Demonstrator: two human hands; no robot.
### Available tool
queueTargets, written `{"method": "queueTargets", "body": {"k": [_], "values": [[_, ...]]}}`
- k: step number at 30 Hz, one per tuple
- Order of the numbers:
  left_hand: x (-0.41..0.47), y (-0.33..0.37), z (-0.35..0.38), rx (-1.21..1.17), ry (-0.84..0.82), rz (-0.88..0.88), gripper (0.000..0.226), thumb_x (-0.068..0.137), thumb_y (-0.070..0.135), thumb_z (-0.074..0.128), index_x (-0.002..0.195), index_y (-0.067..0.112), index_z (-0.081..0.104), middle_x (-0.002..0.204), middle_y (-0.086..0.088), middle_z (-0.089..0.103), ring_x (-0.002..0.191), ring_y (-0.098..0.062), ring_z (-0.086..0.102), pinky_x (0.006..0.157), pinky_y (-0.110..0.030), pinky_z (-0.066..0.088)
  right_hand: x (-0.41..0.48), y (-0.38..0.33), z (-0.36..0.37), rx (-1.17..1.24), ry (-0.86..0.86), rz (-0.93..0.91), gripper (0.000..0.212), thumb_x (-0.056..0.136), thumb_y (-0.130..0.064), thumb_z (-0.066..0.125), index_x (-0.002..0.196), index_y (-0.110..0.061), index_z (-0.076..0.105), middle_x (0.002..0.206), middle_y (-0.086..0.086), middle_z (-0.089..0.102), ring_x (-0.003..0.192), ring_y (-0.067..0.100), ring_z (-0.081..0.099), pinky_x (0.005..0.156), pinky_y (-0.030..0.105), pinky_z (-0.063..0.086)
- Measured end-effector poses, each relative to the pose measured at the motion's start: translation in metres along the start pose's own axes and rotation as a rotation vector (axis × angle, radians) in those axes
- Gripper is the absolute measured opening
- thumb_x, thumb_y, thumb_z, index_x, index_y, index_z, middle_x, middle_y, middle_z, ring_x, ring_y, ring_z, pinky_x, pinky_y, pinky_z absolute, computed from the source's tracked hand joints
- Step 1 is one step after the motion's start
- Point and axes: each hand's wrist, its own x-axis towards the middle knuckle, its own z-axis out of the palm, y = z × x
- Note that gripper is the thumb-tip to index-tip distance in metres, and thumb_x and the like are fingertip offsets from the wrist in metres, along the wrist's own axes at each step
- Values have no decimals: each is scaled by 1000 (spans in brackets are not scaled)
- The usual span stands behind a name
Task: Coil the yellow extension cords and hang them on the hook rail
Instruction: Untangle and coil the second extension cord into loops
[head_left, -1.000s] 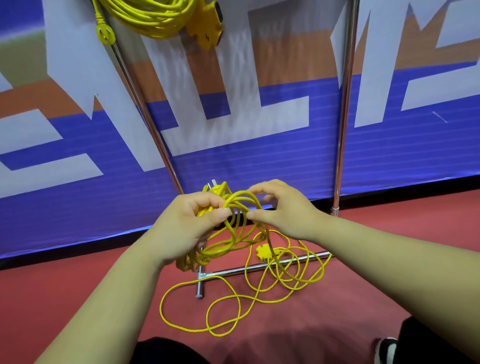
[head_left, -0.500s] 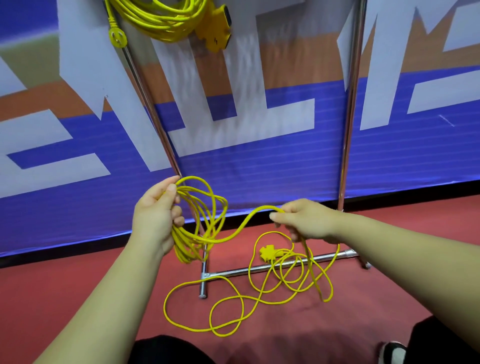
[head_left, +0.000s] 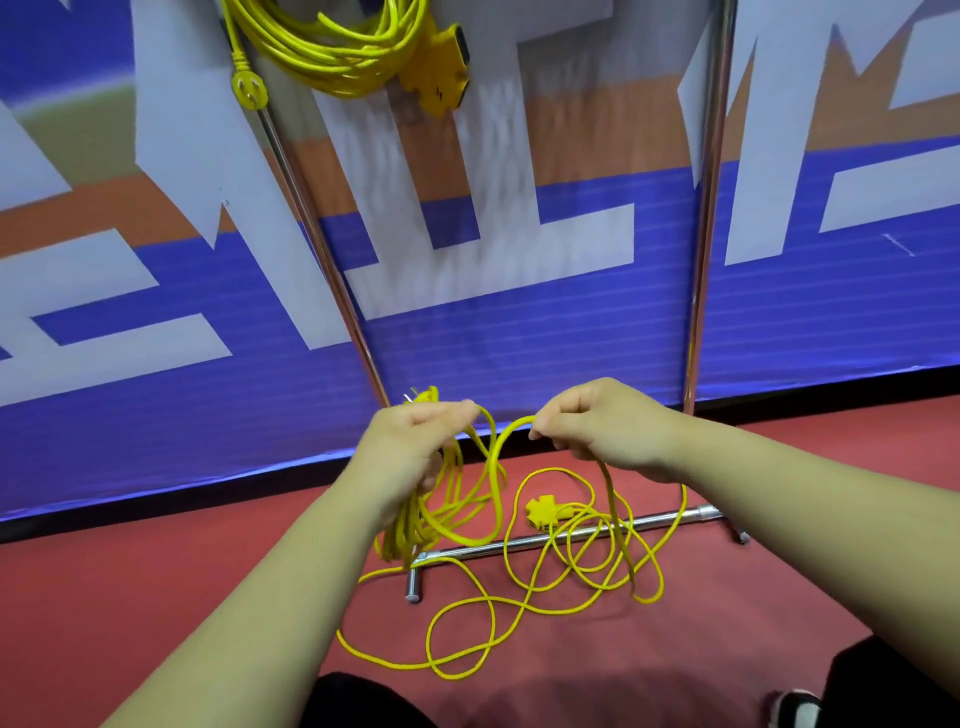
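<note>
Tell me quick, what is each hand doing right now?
Left hand: closed, gripping the coil.
Right hand: closed, pinching the loose cord.

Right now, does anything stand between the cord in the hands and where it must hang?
Nothing visible blocks the way up; the rail itself is out of view. The loose cord on the floor lies across the rack's base bar and may snag.
</note>
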Motion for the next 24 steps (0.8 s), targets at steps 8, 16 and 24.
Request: {"method": "queueTargets", "body": {"k": [8,16,24], "values": [[-3,3,17,292,-59,63,6,87,26,78,89,20,78,55,-1,46,52,-18,37,51,-27,30,-4,-8,-5,24,18,-75,10,91,-17,70,87,-8,72,65,-1,62,52,6,52,51,17,41],[10,13,-9,-320,147,69,10,101,15,57,97,9,65,71,2,56,43,-5,34,37,-17,32,-2,13,-24,319,-149,-44,17,98,-1,56,91,-13,46,73,13,46,64,15,56,70,28,51],[32,12,-46,-536,369,142,13,102,20,56,101,11,66,75,2,56,45,-4,35,38,-15,34,-2,39,-32,211,-249,133,9,98,-5,55,92,-11,54,79,10,68,64,17,59,69,32,49]]}}
